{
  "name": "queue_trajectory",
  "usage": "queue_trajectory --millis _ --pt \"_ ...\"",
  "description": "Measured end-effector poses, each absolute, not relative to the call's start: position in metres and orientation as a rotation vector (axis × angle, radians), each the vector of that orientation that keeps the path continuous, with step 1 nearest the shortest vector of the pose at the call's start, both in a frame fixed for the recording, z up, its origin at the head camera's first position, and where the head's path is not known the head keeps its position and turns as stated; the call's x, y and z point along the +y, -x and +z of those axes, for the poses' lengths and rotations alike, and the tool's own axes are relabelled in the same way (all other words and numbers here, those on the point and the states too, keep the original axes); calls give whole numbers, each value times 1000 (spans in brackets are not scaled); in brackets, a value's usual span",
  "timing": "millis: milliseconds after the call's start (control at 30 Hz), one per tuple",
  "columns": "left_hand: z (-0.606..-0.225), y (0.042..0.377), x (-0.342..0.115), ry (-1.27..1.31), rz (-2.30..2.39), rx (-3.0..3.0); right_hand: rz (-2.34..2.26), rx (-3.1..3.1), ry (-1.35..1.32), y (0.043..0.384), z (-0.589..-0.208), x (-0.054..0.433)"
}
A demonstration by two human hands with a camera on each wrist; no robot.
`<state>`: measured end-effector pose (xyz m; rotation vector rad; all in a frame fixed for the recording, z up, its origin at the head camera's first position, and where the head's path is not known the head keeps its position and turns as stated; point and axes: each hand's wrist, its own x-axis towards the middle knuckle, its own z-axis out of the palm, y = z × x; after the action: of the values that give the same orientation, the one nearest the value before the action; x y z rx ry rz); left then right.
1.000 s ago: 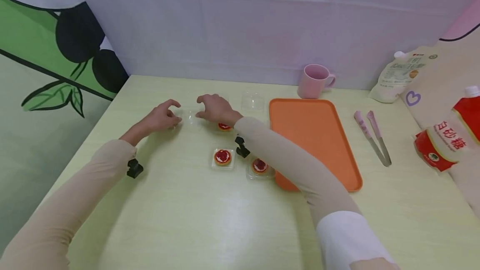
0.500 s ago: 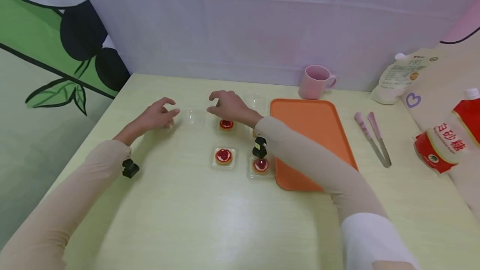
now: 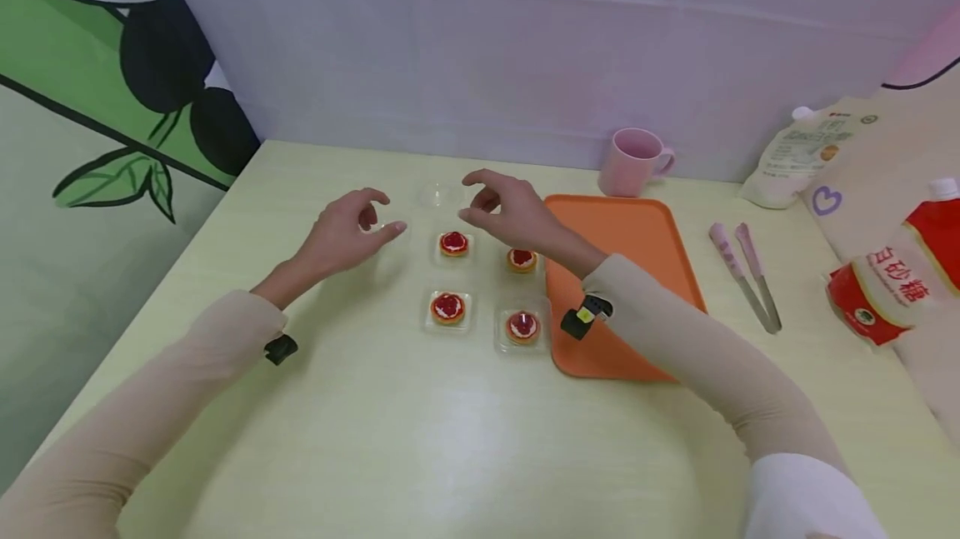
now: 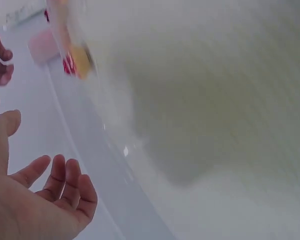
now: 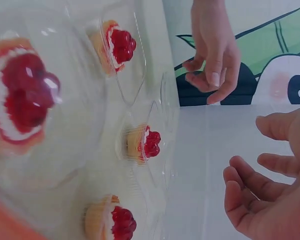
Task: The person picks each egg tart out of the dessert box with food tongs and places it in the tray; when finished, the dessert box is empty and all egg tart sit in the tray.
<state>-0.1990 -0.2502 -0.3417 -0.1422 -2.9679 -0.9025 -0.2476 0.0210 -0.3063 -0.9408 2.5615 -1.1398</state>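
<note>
Several small cupcakes with red fruit and cream sit in clear plastic boxes mid-table: back left (image 3: 453, 244), back right (image 3: 522, 260), front left (image 3: 448, 308) and front right (image 3: 522, 326). The boxes' clear lids stand raised in the right wrist view. My left hand (image 3: 345, 231) hovers left of the cupcakes, fingers loosely curved and holding nothing, partly covering a clear lid. Behind the back-right cupcake is my right hand (image 3: 510, 210), also holding nothing, thumb and fingers apart. Another clear lid (image 3: 437, 193) lies between the hands.
An orange tray (image 3: 622, 272) lies right of the cupcakes, partly under my right forearm. Behind it stands a pink mug (image 3: 630, 162). Further right are tongs (image 3: 750, 276) with pink handles, a white pouch (image 3: 795, 152) and a red-and-white bag (image 3: 888, 289).
My right hand has moved right, uncovering the back cupcakes and a clear lid. My left hand drew slightly left, then came back right, over the left clear lid.
</note>
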Motion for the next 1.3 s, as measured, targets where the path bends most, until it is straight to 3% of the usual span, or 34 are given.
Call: queue_trajectory --millis 467,1300 --pt "-359 169 -171 723 -826 -2967 -1102 2509 921 213 -332 82" --pt "-375 155 -120 983 -480 -3074 -813 2583 932 162 -361 113"
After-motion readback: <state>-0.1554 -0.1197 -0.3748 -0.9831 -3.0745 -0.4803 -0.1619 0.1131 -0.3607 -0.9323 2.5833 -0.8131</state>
